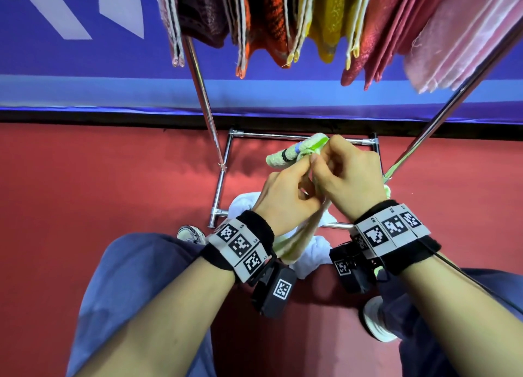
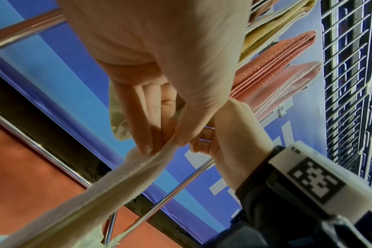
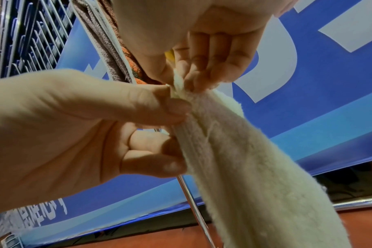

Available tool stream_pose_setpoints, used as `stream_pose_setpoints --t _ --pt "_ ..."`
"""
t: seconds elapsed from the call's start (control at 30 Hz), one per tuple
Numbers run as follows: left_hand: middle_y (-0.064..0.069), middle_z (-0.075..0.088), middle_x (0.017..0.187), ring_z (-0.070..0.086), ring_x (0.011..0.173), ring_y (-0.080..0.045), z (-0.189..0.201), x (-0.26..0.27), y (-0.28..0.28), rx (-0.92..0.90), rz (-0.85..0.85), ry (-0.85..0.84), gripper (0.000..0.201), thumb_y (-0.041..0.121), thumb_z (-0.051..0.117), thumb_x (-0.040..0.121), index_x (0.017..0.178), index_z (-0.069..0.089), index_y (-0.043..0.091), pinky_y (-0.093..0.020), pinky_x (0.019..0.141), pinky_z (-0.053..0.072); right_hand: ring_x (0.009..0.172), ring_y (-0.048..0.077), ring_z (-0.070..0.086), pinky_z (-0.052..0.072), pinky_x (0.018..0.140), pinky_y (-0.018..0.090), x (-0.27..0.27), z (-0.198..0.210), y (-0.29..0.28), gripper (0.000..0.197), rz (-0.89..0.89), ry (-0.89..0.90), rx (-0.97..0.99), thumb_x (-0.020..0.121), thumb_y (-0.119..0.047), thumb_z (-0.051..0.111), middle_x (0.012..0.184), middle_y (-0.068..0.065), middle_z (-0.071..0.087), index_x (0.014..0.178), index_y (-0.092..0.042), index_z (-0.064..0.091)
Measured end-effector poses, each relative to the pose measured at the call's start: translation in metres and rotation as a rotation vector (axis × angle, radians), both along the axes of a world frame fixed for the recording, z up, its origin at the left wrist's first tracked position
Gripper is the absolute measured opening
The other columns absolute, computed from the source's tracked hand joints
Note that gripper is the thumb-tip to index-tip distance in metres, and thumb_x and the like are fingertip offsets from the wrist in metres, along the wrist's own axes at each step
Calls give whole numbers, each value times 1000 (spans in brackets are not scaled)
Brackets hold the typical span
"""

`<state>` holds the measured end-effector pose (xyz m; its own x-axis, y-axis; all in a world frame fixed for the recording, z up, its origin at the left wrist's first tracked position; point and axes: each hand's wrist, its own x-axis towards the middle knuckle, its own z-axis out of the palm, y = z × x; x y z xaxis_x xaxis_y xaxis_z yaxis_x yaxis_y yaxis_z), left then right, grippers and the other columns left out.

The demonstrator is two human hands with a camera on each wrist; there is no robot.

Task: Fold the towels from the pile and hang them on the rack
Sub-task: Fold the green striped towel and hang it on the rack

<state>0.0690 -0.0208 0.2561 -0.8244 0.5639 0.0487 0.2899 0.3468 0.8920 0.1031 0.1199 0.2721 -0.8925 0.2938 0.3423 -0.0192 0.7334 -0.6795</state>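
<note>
A pale green towel [image 1: 283, 157] with a dark and blue stripe is bunched between both hands in front of the rack [image 1: 204, 99]. My left hand [image 1: 304, 166] pinches its gathered edge between thumb and fingers, and the long tail [image 2: 91, 194] runs down past my wrists. Right beside it, my right hand [image 1: 318, 166] pinches the same top edge. In the right wrist view the right hand [image 3: 183, 80] nips the towel's [image 3: 244, 167] tip from above. There the left hand [image 3: 176, 134] grips it just below. Several folded towels [image 1: 283, 23] hang on the rack overhead.
White towels [image 1: 242, 204] lie in a heap on the red floor inside the rack's chrome base frame [image 1: 219, 190]. Two slanted chrome poles flank my hands. A blue banner wall [image 1: 85, 65] stands behind. My knees and shoes are at the bottom.
</note>
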Motion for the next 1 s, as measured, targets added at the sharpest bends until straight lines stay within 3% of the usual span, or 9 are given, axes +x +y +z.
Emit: stream_pose_setpoints --t 0.13,0.23,0.3,0.37,0.43,0.5,0.63,0.8,1.0 --pt "7 54 60 45 47 -13 1 -2 0 72 62 -23 26 29 67 72 91 52 20 -34 56 50 58 22 55 48 59 42 2 1 2 5 162 -49 -197 81 -19 54 60 -1 58 81 -18 59" --pt "5 45 58 37 49 -17 3 -7 -2 106 129 -4 26 40 65 73 83 45 26 -33 53 41 67 18 58 48 63 37 1 1 4 30 219 -86 -435 72 -10 51 72 0 62 93 -20 70" --pt "-2 42 60 34 50 -19 5 -10 -3 134 153 1 26 33 65 77 81 41 24 -31 53 36 78 16 59 48 70 31 1 4 3 41 246 -72 -484 68 -5 50 82 6 61 99 -17 75" --pt "-9 41 61 34 51 -23 6 -12 -4 165 188 4 25 24 63 79 81 40 18 -40 54 44 86 15 58 47 77 22 1 7 3 46 271 -80 -499 68 3 51 93 16 58 103 -17 75" --pt "-3 39 58 36 53 -26 7 -13 -4 174 223 9 24 26 63 81 78 41 21 -46 59 49 90 14 56 44 82 17 1 10 2 50 294 -96 -545 70 10 52 99 21 54 104 -18 75" --pt "3 37 57 35 52 -20 9 -13 -4 165 257 26 27 30 67 81 74 41 28 -42 56 49 92 12 55 44 84 18 2 12 -1 50 309 -110 -591 68 5 51 100 21 54 105 -19 75" --pt "-7 37 60 34 47 -21 8 -15 -7 133 287 118 30 24 66 83 72 38 29 -32 52 41 92 8 54 45 85 18 5 15 -5 53 319 -111 -629 64 0 48 97 18 53 106 -22 74" --pt "4 32 58 29 49 -17 13 -15 -7 120 317 168 30 16 58 80 65 42 37 -23 53 29 91 -3 55 47 79 14 6 17 -7 61 327 -107 -656 60 7 46 100 10 51 112 -12 72" --pt "4 40 73 42 61 -12 16 -18 -9 136 338 347 32 8 64 76 64 41 27 -29 59 42 92 0 52 50 75 19 6 13 -6 69 323 -123 -611 55 7 42 98 1 48 109 -22 72"
